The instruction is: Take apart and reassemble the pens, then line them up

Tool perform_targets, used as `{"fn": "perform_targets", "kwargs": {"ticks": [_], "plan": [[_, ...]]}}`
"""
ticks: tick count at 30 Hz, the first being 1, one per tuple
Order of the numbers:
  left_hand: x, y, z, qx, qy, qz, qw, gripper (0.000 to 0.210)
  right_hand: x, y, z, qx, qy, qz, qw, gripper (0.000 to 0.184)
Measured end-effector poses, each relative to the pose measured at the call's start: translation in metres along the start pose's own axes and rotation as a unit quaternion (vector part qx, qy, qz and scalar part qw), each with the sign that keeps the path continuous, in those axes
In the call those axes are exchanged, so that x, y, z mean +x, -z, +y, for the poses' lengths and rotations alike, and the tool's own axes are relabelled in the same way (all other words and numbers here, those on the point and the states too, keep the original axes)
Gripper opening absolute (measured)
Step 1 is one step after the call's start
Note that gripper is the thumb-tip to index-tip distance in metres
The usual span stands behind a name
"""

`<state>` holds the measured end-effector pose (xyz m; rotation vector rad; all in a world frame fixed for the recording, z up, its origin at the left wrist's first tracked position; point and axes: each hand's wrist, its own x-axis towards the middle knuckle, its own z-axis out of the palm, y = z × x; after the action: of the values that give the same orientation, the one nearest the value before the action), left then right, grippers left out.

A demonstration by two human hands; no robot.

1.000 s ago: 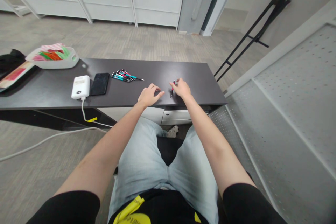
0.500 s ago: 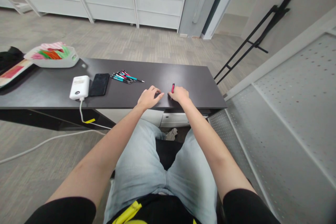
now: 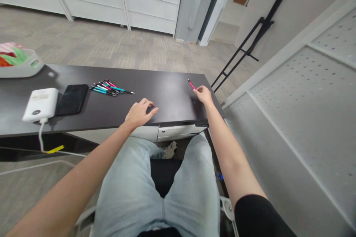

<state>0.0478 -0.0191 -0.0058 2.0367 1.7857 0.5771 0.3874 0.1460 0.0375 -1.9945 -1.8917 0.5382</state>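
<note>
Seeing right hand [image 3: 203,94] shifting rightward, fingers pinching pink pen [image 3: 191,84] near right end of tabletop [image 3: 169,89]; left hand [image 3: 140,113] holding nothing, fingers apart. I'm reading pen as moving farther from pen pile [image 3: 110,87].

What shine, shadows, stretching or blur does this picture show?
All in the head view: a pale sheen on the dark tabletop, toward its far edge; a soft shadow below the right hand, which holds a pink pen; the left forearm looks stretched, probably by a wide lens; the marking on the white box is too blurred to read.
</note>
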Motion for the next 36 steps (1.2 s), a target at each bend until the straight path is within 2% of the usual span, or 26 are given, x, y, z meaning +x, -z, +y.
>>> {"fn": "perform_targets", "kwargs": {"ticks": [4,8,14,24,30,33,36], "plan": [[-0.001,0.004,0.001,-0.008,-0.002,-0.02,1.0,0.049,0.031,0.016,0.036,0.012,-0.061,0.081,0.995,0.011],[-0.002,0.006,0.001,-0.017,0.004,-0.02,1.0,0.048,0.06,0.014,0.054,0.017,-0.097,0.111,0.989,0.009],[-0.004,0.004,0.002,-0.019,0.011,-0.009,1.0,0.046,0.088,0.001,0.056,0.003,-0.11,0.107,0.988,0.022],[-0.005,0.003,0.002,-0.007,0.011,-0.014,1.0,0.044,0.083,-0.001,0.051,-0.01,-0.106,0.12,0.987,0.041],[-0.006,0.003,0.011,-0.017,0.011,-0.007,1.0,0.037,0.065,0.008,0.024,-0.027,-0.118,0.172,0.978,0.052],[-0.005,0.002,0.013,-0.024,0.008,-0.001,1.0,0.037,0.06,0.003,-0.009,-0.043,-0.052,0.176,0.982,0.055],[-0.002,0.0,0.012,-0.033,0.002,0.003,0.999,0.036,0.059,-0.017,-0.06,-0.053,0.061,0.1,0.992,0.042]]}}
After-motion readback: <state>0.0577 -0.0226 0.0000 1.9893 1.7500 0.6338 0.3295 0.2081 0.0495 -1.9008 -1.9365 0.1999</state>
